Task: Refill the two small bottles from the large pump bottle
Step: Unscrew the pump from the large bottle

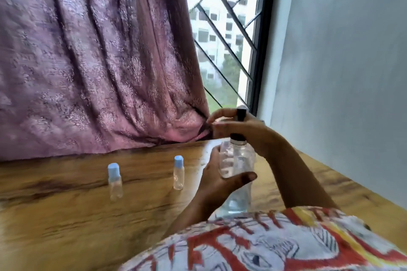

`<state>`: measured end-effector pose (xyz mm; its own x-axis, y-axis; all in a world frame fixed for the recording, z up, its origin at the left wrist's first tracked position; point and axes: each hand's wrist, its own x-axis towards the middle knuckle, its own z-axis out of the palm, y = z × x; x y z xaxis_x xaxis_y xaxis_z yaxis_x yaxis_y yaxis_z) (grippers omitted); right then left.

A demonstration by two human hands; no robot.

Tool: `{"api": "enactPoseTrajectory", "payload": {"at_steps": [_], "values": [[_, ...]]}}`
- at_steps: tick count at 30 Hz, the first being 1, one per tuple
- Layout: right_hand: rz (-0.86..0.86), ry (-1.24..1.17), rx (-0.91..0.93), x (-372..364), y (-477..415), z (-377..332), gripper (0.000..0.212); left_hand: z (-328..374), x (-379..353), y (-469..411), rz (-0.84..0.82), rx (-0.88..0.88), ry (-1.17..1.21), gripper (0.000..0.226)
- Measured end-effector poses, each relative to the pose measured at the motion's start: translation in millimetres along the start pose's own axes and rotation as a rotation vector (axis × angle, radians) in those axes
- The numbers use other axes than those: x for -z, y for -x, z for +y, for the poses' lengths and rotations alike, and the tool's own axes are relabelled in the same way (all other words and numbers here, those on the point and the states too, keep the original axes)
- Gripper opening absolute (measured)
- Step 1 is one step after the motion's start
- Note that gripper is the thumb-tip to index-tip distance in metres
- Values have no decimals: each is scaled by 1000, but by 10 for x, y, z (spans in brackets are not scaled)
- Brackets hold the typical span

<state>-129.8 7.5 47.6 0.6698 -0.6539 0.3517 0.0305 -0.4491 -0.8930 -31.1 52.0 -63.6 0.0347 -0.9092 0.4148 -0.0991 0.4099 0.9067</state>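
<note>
Near the right side of the desk, the left grip is wrapped round the middle of the big bottle. The thumb lies across the front and the fingers curl round the far side. The right grip is up at the top of the same bottle. Its fingers are curled round the black pump, and the pump head pokes out above the hand. Below that hand you can see the black ring at the bottle's neck.

The big bottle is see-through and stands almost straight up. Its bottom is partly hidden by the person's shirt, which is white with red and yellow marks, so I cannot tell if the bottle sits on the desk.

To the left of the hands, two small bottles stand upright on the brown wooden desk. The nearer small bottle is close to the left grip but not touching it. The other small bottle stands further left, well apart from the first. Both are see-through and have light blue caps on.

Behind the desk hangs a purple curtain that reaches down to the desk's back edge. Next to it is a window with dark crossed bars, and a pale wall fills the right side
</note>
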Motion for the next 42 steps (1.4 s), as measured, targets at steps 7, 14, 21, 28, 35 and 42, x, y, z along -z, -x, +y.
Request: {"api": "enactPoseTrajectory", "payload": {"at_steps": [7,14,21,28,35,42], "values": [[635,422,127,-282,403,16,55,130,-52,341,133,-47,-92,87],[538,461,49,-457,738,-364,35,258,-53,724,127,-11,-162,95],[248,139,86,-549,842,-487,30,160,25,793,185,-28,-218,93],[368,163,84,-508,646,-292,43,32,-10,544,122,-56,-277,90],[331,239,35,-309,495,-250,36,-34,-30,349,59,-45,-353,98],[501,273,60,-230,399,-14,43,-210,-17,289,95,-72,-246,96]]}}
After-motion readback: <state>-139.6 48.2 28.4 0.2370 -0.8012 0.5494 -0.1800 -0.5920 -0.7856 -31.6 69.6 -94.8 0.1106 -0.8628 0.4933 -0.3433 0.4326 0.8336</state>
